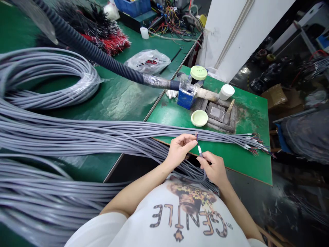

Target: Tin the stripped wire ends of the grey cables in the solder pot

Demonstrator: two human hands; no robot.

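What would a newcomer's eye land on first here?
Probably the mass of grey cables sweeping in from the left, with a big coil above it. Next, the dark ribbed hose slanting down from upper left to a blue box. Then, near centre, the left hand pinching coloured wires while the right hand grips their grey sheath.

Thin wires in left grip, individually indistinct

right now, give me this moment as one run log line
left hand: pinching colored wires | right hand: holding gray cable below white band | beyond hands: gray cable bundle on green board
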